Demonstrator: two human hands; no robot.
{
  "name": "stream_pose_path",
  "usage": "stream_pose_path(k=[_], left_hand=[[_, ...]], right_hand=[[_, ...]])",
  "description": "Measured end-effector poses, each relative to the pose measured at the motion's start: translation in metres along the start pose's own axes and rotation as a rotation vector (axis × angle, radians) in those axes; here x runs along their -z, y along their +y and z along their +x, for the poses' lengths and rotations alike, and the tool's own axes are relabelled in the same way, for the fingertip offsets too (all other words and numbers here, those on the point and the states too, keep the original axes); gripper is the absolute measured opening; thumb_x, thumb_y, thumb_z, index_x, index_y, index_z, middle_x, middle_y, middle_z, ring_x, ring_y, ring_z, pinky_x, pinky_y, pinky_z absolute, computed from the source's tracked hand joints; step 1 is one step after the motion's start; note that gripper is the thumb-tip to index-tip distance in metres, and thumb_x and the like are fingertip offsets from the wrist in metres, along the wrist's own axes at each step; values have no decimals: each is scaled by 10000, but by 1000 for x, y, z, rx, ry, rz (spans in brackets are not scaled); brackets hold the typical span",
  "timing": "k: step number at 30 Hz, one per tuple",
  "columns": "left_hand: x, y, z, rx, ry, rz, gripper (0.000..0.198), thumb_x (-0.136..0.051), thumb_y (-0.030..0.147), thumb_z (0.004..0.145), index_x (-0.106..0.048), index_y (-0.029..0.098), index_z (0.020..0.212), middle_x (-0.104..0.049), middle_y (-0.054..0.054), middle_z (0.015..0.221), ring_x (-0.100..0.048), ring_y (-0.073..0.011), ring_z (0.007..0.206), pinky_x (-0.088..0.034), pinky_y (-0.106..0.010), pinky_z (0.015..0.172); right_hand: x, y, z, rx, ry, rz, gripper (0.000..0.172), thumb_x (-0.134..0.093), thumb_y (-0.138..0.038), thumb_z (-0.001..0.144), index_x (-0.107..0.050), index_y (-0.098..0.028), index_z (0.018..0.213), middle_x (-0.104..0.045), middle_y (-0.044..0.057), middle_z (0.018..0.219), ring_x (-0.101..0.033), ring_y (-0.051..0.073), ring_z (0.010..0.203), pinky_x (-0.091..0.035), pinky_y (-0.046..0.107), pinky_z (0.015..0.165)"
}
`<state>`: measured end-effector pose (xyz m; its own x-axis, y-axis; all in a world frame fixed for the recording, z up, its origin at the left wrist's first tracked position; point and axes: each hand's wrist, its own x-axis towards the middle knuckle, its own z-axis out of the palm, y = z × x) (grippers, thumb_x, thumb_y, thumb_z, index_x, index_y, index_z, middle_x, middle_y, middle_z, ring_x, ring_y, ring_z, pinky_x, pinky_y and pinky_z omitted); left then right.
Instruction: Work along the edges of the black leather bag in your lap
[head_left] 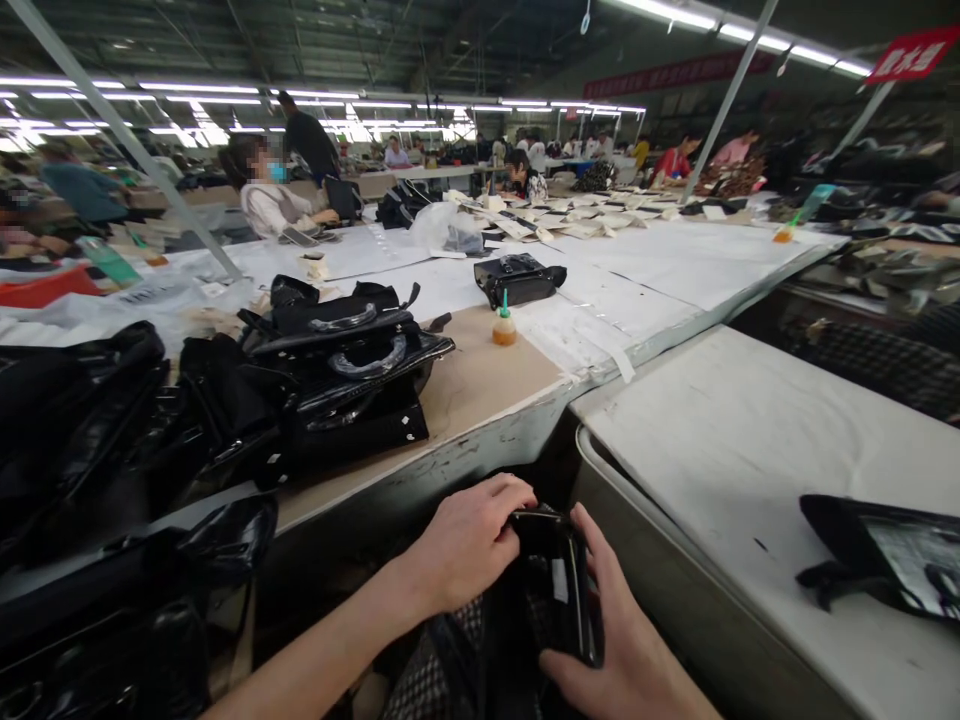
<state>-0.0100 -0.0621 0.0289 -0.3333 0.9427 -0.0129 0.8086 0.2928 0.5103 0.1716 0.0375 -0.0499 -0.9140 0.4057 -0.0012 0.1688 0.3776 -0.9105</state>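
Head view: left hand [465, 545] is clamping the top rim of a small glossy black leather bag [559, 590], right hand [626, 650] cupping its side, bracing it below the worktable's [450, 455] near edge.

A large handbag factory floor is stretching away under rows of ceiling strip lights [199, 89]. Workers [274, 195] are sitting along a long white-covered desk [675, 270], where black handbags [337, 370] are lying stacked near a small glue bottle [504, 328].
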Motion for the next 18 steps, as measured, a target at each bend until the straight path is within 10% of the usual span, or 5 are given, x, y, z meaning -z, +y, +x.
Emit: stream_pose_path(k=[11, 18], left_hand=[[40, 13, -29, 114, -139, -29, 304, -428, 36, 679, -515, 240, 887, -603, 67, 752, -570, -161, 699, -324, -263, 591], [35, 5, -29, -12, -54, -126, 510, -635, 36, 714, -454, 255, 1137, -531, 13, 1241, -503, -173, 1148, -387, -297, 1002]], right_hand=[[64, -49, 22, -86, -333, 328, 639, -562, -23, 736, -545, -215, 1345, -640, 55, 1277, -589, 243, 1183, -446, 384, 1055], [45, -35, 32, -117, -257, 424, 485, -647, -125, 790, -622, -199, 1269, -691, 56, 1195, -632, 263, 1119, -486, 373, 990]])
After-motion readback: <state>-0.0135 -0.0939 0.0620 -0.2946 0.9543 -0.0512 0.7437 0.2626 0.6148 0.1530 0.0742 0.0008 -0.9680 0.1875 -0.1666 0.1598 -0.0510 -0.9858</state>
